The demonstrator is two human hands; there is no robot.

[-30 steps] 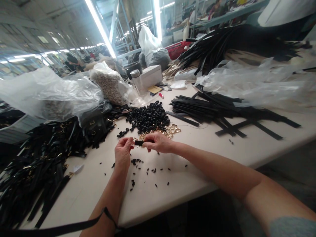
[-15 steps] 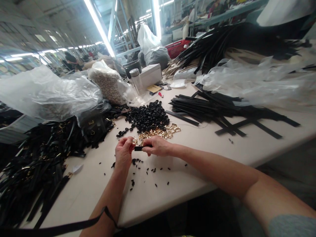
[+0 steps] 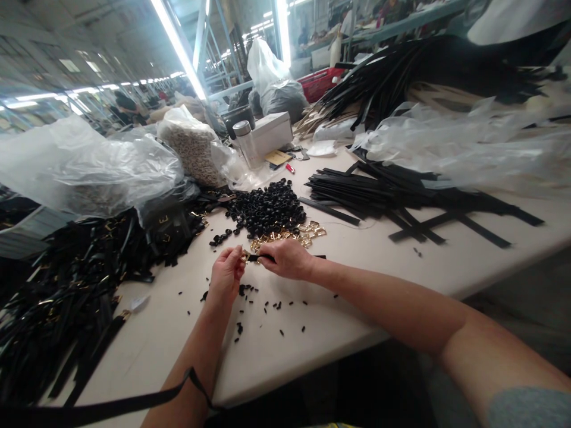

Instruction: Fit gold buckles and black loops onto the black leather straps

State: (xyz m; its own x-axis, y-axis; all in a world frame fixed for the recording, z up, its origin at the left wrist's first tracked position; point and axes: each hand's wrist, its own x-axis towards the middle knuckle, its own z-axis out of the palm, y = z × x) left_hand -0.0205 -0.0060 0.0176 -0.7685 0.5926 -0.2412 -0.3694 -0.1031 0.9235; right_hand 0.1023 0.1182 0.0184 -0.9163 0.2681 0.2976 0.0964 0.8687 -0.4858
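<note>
Inward from the near edge of the surface, small black bits are scattered; toward the lower left, the left forearm is crossed by a loose black band. Farther from that edge, a gold buckle is pinched in the left grip. A black strap is grasped in the right grip, fingers closed over it, its end held at the buckle. Whether the strap is threaded through the buckle cannot be told. Just beyond both grips, loose gold buckles are heaped against a pile of small black loops. The left edge of the surface is covered by a tangle of black straps with gold fittings. Toward the right edge, black strips are stacked, some crossed. Toward the far edge, a plastic bag of pale pieces, a lidded bottle and a white box are grouped; farther back, a red crate is partly seen.
</note>
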